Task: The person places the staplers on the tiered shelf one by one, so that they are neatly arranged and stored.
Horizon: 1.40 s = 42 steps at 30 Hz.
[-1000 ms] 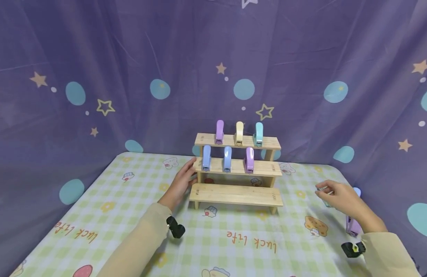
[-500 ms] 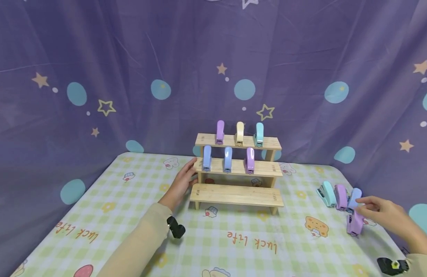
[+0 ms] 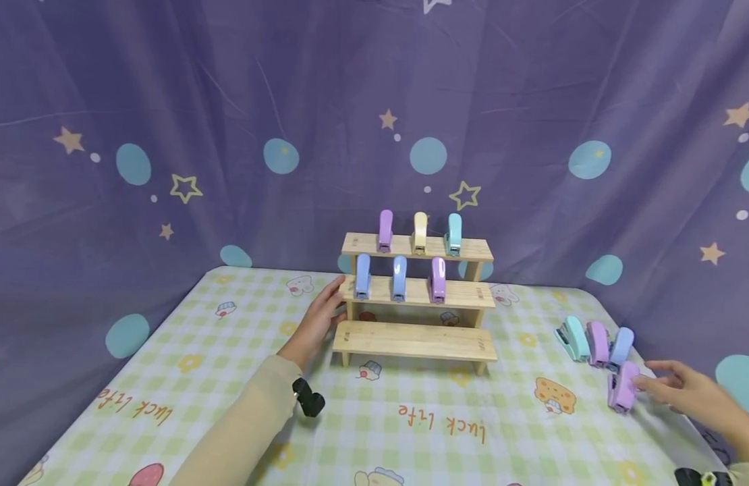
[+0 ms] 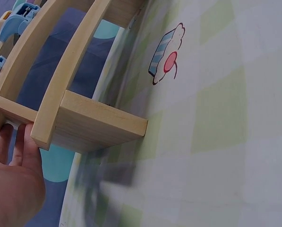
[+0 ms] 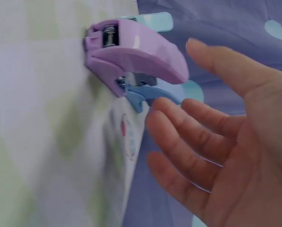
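Observation:
My left hand point(image 3: 316, 324) rests against the left side of a three-tier wooden stand point(image 3: 413, 341), its fingers extended at the middle shelf's end. In the left wrist view the fingertips meet the wood point(image 4: 20, 111) of the frame. At the table's right edge, my right hand point(image 3: 684, 391) is beside a purple stapler point(image 3: 623, 387). Seen from the right wrist, the thumb and relaxed fingers are spread around the stapler's rounded handle end, with a gap between them and the purple stapler point(image 5: 145, 49). Behind it stand a teal stapler point(image 3: 573, 339), another purple stapler point(image 3: 598, 343) and a blue stapler point(image 3: 621, 347).
On the top shelf stand a purple stapler point(image 3: 384, 231), a cream stapler point(image 3: 420, 233) and a teal stapler point(image 3: 453, 235). Two blue staplers and a purple stapler point(image 3: 437, 279) occupy the middle shelf. A checked cloth point(image 3: 229, 378) covers the table, with a purple curtain point(image 3: 350, 101) behind.
My right hand has moved right, away from over the teal stapler, to the nearest purple stapler at the table's edge. The left hand keeps its place on the stand.

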### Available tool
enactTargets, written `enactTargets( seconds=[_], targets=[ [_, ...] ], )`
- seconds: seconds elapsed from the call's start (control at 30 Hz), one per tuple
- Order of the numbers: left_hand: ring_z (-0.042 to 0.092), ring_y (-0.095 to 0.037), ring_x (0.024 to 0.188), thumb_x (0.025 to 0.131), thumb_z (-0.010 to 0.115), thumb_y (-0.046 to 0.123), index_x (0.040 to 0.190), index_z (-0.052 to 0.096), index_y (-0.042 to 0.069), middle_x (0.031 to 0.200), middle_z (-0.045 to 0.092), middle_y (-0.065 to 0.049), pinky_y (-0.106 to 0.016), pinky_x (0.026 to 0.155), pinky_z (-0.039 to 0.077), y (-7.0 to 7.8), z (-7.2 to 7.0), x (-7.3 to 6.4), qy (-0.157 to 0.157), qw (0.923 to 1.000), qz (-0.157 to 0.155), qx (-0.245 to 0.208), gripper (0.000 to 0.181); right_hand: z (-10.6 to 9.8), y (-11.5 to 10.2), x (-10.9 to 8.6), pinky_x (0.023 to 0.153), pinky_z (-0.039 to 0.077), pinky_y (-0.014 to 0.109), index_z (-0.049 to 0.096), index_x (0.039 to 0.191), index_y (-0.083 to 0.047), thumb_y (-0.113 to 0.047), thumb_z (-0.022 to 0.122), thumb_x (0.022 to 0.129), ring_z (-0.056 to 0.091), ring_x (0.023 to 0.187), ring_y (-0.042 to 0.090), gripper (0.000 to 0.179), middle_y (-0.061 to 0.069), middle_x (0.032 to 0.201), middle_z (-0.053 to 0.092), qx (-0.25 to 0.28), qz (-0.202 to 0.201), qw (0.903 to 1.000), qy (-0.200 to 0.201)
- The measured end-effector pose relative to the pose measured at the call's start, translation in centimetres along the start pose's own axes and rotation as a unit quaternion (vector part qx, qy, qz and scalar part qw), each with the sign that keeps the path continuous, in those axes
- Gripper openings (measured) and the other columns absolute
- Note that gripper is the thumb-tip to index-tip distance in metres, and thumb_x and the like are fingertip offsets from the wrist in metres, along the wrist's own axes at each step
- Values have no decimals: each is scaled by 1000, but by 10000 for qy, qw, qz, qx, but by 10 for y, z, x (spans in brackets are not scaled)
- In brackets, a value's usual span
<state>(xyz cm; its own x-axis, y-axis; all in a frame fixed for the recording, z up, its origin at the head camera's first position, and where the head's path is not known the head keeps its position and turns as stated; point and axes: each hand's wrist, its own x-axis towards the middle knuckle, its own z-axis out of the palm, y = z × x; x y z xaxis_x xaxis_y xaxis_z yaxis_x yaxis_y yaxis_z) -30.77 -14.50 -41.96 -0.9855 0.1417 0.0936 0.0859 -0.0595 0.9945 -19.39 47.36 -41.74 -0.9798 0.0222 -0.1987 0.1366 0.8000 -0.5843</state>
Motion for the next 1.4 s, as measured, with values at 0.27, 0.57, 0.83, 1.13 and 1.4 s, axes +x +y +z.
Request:
enactTargets(
  seconds=[0.27, 0.57, 0.83, 1.13, 1.4],
  targets=[
    [34, -34, 142, 110, 40, 27, 160, 28, 20, 161, 29, -9, -49, 115, 33, -1, 0, 1, -38, 10000, 18, 25, 51, 19, 2, 11, 67, 53, 33, 15, 138, 28, -51, 55, 99, 62, 83, 20, 97, 15, 102, 67, 283, 306, 9972, -628],
    [32, -36, 143, 111, 39, 27, 161, 25, 18, 163, 24, -8, -51, 116, 31, -1, -2, -1, -139, 9999, 69, 22, 53, 22, 0, 12, 69, 56, 30, 21, 133, 29, -49, 57, 99, 65, 84, 17, 93, 13, 101, 69, 459, 330, 9967, -580],
    [33, -36, 143, 111, 40, 27, 161, 26, 18, 163, 25, -9, -51, 115, 31, -1, -1, 0, -81, 9999, 60, 8, 53, 23, -7, 6, 66, 57, 28, 51, 99, 9, -42, 61, 100, 66, 76, 14, 51, 1, 85, 68, 611, 308, 9965, -484],
    [36, -33, 142, 110, 40, 26, 160, 28, 21, 161, 30, -7, -49, 114, 34, 0, 1, 0, -24, 10000, 29, 88, 51, 20, -13, 3, 63, 55, 29, 55, 95, 2, -42, 63, 98, 63, 75, 16, 44, 0, 81, 66, 242, 231, 9989, -330],
    [34, -34, 141, 111, 39, 26, 161, 25, 16, 159, 31, -13, -51, 116, 31, 5, 1, -1, -49, 9999, -16, -87, 53, 17, -21, 0, 61, 53, 28, 54, 97, -2, -42, 62, 98, 63, 71, 17, 40, 0, 78, 66, -59, -66, 9997, -210]
  ],
)
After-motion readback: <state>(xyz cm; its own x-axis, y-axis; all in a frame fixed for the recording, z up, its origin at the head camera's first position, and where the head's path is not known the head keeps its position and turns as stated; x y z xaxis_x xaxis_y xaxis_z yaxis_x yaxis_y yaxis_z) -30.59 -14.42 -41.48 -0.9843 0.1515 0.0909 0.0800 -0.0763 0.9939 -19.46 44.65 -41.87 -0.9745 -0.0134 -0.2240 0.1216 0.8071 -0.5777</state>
